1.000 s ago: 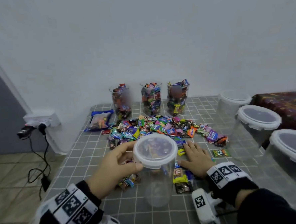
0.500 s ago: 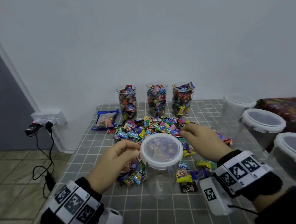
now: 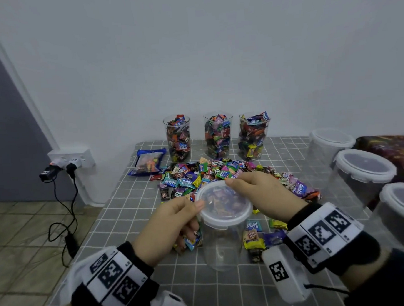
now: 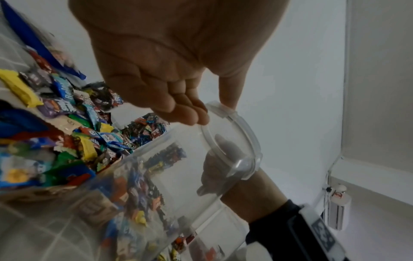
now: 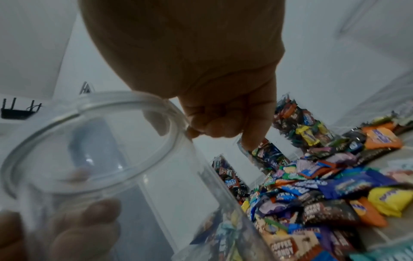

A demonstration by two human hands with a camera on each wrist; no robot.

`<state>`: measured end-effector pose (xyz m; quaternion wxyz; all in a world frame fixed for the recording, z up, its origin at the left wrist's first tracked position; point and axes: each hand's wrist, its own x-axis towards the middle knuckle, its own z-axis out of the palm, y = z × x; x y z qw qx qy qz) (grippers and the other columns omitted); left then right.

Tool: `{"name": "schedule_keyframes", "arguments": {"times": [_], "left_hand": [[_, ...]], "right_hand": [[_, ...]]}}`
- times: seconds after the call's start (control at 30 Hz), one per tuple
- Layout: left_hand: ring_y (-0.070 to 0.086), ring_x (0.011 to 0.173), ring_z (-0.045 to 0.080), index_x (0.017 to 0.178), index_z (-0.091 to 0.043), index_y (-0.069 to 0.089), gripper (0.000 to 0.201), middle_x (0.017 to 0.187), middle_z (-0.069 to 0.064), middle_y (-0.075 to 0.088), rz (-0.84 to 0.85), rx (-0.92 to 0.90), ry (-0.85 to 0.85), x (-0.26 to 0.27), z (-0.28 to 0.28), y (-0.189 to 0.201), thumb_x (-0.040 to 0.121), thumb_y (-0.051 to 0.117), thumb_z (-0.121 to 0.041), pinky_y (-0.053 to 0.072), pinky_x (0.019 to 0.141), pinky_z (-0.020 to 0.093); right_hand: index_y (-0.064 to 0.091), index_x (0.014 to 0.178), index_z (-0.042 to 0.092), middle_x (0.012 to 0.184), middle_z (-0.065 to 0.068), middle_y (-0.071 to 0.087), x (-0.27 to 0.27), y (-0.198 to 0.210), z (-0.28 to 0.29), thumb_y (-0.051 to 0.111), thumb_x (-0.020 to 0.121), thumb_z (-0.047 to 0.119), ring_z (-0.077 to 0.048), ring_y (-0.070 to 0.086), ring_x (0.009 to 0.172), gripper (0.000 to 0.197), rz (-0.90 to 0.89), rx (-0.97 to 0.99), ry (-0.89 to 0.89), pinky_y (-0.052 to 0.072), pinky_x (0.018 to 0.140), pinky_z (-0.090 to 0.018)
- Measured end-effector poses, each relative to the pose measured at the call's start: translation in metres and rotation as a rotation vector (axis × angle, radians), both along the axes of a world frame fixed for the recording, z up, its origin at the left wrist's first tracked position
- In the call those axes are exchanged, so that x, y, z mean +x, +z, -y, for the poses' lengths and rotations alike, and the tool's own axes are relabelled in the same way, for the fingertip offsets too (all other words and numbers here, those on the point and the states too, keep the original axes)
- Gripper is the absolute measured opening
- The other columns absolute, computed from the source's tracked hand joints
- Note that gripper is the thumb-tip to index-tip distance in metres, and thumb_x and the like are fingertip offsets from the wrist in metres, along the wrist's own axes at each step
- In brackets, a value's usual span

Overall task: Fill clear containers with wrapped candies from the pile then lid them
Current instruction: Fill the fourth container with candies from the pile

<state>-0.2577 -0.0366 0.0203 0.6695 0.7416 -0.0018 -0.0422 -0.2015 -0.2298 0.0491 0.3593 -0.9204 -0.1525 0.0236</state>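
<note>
An empty clear container (image 3: 222,244) stands upright on the checked cloth, capped by its translucent lid (image 3: 224,202). My left hand (image 3: 196,214) pinches the lid's left rim, thumb on top and fingers curled under; the left wrist view shows this hand (image 4: 190,113) on the lid (image 4: 232,139). My right hand (image 3: 236,186) pinches the lid's far right rim, and in the right wrist view the hand (image 5: 212,127) has its fingers curled on the rim (image 5: 125,100). The pile of wrapped candies (image 3: 197,176) lies just behind the container.
Three lidless containers full of candy (image 3: 218,135) line the wall. Three lidded empty containers (image 3: 363,173) stand along the right edge. A blue snack bag (image 3: 148,162) lies at the back left. Loose candies (image 3: 253,237) surround the container's base. Wall socket with cables (image 3: 71,158) is left of the table.
My right hand rose from the candies on the table and took hold of the lid's far right rim. The left hand kept its hold on the lid's left rim.
</note>
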Motion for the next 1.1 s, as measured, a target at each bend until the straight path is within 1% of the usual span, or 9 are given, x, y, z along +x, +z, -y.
{"name": "schedule_keyframes", "arguments": {"times": [0.17,0.43,0.57,0.67,0.77,0.83,0.93,1.0,1.1], "left_hand": [[0.048,0.042,0.009,0.071,-0.008,0.050,0.026,0.054,-0.002,0.055,-0.052,-0.067,-0.045,0.004,-0.003,0.000,0.090,0.053,-0.025,0.036,0.037,0.017],[0.049,0.046,0.010,0.079,-0.007,0.050,0.032,0.053,-0.001,0.050,-0.110,-0.156,-0.132,0.009,-0.003,0.001,0.071,0.057,-0.037,0.040,0.039,0.017],[0.048,0.045,0.011,0.060,-0.012,0.048,0.025,0.052,0.001,0.046,-0.102,-0.222,-0.132,0.013,-0.005,0.001,0.071,0.059,-0.031,0.040,0.037,0.019],[0.048,0.045,0.012,0.046,-0.020,0.050,0.035,0.052,0.002,0.045,-0.079,-0.210,-0.140,0.017,-0.007,0.001,0.072,0.073,-0.025,0.041,0.037,0.019],[0.051,0.048,0.011,0.044,-0.023,0.054,0.027,0.052,-0.003,0.051,-0.030,-0.082,-0.154,0.021,-0.012,0.005,0.059,0.073,-0.033,0.042,0.042,0.018],[0.052,0.051,0.010,0.053,-0.024,0.054,0.022,0.053,-0.006,0.055,0.015,0.036,-0.159,0.025,-0.017,0.011,0.059,0.072,-0.035,0.043,0.046,0.020],[0.053,0.060,0.009,0.077,-0.018,0.055,0.028,0.068,-0.005,0.058,0.055,0.179,-0.177,0.034,-0.017,0.026,0.064,0.067,-0.039,0.044,0.048,0.020],[0.059,0.072,0.004,0.093,-0.027,0.058,0.043,0.088,-0.009,0.061,0.063,0.291,-0.235,0.040,-0.012,0.038,0.059,0.068,-0.052,0.046,0.053,0.018],[0.056,0.106,0.004,0.114,-0.039,0.049,0.074,0.119,-0.014,0.055,0.066,0.580,-0.432,0.047,0.003,0.053,0.049,0.065,-0.069,0.047,0.087,0.024]], "right_hand": [[0.061,0.091,-0.007,0.071,-0.010,0.056,-0.001,-0.009,0.001,0.048,0.093,0.050,-0.019,0.052,0.063,0.058,-0.143,0.154,-0.005,0.045,0.068,-0.038],[0.064,0.085,-0.006,0.065,-0.009,0.056,0.000,-0.012,0.001,0.056,0.090,0.045,-0.020,0.050,0.059,0.052,-0.208,0.307,-0.030,0.042,0.061,-0.031],[0.065,0.079,0.001,0.068,-0.012,0.054,-0.002,-0.014,0.000,0.059,0.087,0.046,-0.021,0.049,0.061,0.047,-0.189,0.345,-0.036,0.042,0.061,-0.033],[0.054,0.075,0.005,0.071,-0.011,0.052,-0.006,-0.017,0.002,0.058,0.075,0.065,-0.022,0.051,0.064,0.060,-0.119,0.351,-0.025,0.048,0.068,-0.046],[0.052,0.088,0.016,0.086,-0.002,0.060,-0.010,-0.026,0.009,0.057,0.061,0.074,-0.017,0.060,0.076,0.064,-0.170,0.413,0.084,0.050,0.080,-0.046],[0.050,0.108,0.031,0.107,0.011,0.063,-0.016,-0.030,0.015,0.064,0.052,0.078,-0.002,0.064,0.094,0.075,-0.260,0.421,0.187,0.052,0.088,-0.029],[0.042,0.125,0.034,0.120,0.028,0.056,-0.024,-0.033,0.021,0.073,0.042,0.079,0.011,0.052,0.112,0.100,-0.296,0.444,0.291,0.044,0.088,-0.010],[0.037,0.134,0.033,0.126,0.027,0.053,-0.026,-0.034,0.019,0.082,0.051,0.062,0.010,0.048,0.119,0.099,-0.298,0.421,0.316,0.041,0.091,-0.012],[0.040,0.129,0.040,0.123,0.026,0.055,-0.029,-0.035,0.014,0.080,0.067,0.029,0.014,0.049,0.113,0.075,-0.261,0.356,0.306,0.039,0.089,-0.008]]}}
